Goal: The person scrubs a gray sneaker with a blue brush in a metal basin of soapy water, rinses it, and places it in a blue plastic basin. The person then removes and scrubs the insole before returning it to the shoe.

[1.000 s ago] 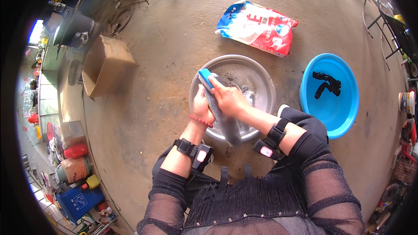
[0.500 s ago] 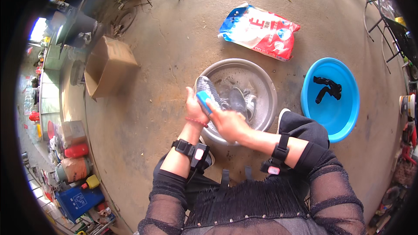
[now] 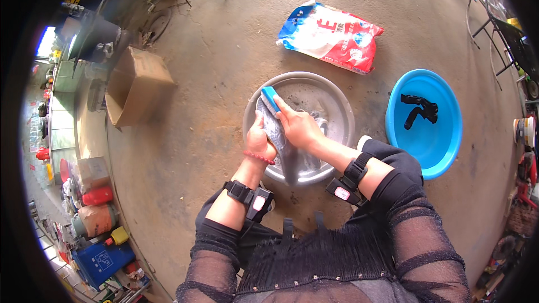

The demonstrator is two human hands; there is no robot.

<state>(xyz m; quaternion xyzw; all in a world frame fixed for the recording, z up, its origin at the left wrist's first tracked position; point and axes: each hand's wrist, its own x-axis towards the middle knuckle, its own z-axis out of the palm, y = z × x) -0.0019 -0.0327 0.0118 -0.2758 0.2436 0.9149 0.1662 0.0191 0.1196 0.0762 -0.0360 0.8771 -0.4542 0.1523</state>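
Note:
A grey shoe [image 3: 273,128] is held over the left part of the grey basin [image 3: 350,113], its patterned sole facing up. My left hand [image 3: 260,139], wearing a red bead bracelet, is closed round the shoe's left side. In my right hand [image 3: 301,129] is a blue scrubbing brush [image 3: 270,97], its pale bristles against the far end of the sole. Another shoe [image 3: 320,125] lies in the basin, partly hidden behind my right hand. Suds and wet patches show on the basin's bottom.
To the right stands a blue basin [image 3: 418,151] with black socks [image 3: 420,111] in water. A red, white and blue plastic bag [image 3: 331,36] lies beyond the grey basin. An opened cardboard box [image 3: 140,87] stands at the left; a black chair [image 3: 505,39] is at the far right.
My right hand has moved the brush away from me, to the sole's far end. The held shoe has shifted and turned slightly, its near part now lower over the basin's near rim.

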